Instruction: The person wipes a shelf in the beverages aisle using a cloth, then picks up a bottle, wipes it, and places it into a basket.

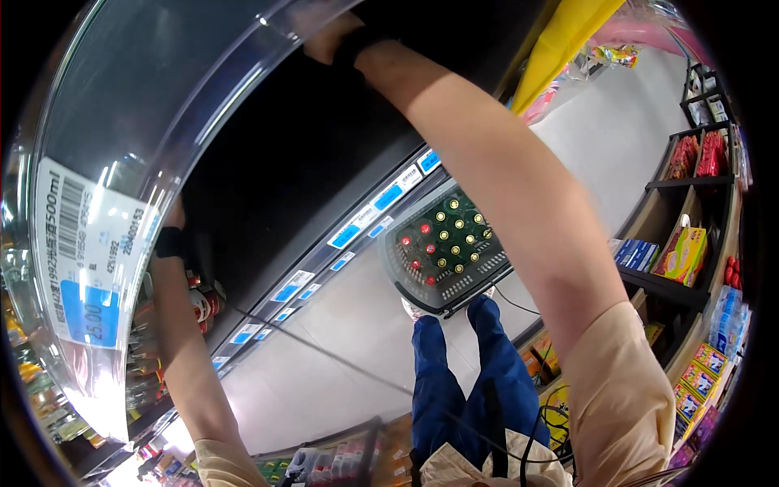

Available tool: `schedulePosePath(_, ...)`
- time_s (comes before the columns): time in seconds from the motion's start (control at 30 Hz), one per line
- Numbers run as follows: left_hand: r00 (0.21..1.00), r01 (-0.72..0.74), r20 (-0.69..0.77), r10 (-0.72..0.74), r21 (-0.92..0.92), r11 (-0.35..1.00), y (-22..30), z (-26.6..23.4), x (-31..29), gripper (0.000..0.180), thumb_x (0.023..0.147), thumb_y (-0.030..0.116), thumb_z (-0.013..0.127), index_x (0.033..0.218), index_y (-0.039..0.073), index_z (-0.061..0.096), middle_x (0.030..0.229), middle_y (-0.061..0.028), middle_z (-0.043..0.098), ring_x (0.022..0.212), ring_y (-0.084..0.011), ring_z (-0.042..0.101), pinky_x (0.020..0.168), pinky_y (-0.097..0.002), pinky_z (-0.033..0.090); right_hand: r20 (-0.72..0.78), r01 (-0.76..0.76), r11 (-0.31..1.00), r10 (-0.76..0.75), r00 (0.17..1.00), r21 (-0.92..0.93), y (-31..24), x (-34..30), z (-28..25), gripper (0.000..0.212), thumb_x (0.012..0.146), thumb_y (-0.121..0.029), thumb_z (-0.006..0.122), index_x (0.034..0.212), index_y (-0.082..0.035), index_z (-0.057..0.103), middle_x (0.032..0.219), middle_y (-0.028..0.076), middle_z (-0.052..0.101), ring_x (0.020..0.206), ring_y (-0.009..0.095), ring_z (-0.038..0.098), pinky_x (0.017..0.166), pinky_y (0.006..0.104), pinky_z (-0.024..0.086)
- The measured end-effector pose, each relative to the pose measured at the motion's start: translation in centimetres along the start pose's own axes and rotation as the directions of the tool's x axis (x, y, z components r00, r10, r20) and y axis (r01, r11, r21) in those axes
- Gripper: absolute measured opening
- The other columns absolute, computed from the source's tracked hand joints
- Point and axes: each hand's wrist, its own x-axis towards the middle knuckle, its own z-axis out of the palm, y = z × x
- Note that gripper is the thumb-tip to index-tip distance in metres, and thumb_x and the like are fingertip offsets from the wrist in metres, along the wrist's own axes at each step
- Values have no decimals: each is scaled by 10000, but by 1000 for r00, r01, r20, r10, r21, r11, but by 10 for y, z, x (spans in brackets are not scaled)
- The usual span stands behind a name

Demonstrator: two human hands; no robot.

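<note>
Both my arms reach into a black shelf [284, 162]. My right hand [326, 39] is at the top, just past a black wristband, partly behind a clear plastic shelf-edge strip [235, 69]; its fingers are hidden. My left hand [175, 216] is lower down at the left, also beyond a black wristband and mostly covered by the strip and a white and blue price label [89, 268]. Whether either hand holds anything does not show. Near my left wrist, partly hidden bottles and a red and white item [203, 304] stand on the shelf.
A dark basket [442, 304] of bottles with red and gold caps [458, 223] sits on the floor by my feet. Shelves of packaged goods [690, 252] line the right. A yellow sheet [560, 61] hangs at upper right. A thin cable [341, 365] crosses the view.
</note>
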Motion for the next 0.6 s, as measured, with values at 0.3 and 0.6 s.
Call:
schedulePosePath(0.3,949,221,70,-309,552,804,142,98,-21,358,1032,285,449,1291,143,652,1261,-133,666,1157,-321,617,1007,-405,459,-55,162,972,-173,983,-170,-6,-124,-35,127,877,-167,592,938,-100,682,925,156,688,852,345,702,758,425,567)
schedulePosePath(0.6,872,-86,416,-257,647,757,156,138,2,505,1054,434,421,1456,146,526,1428,-152,580,1306,-336,547,1084,-430,423,328,316,901,-407,852,297,-35,-355,-197,222,766,-167,706,964,-66,689,1136,67,664,1130,231,600,945,376,500)
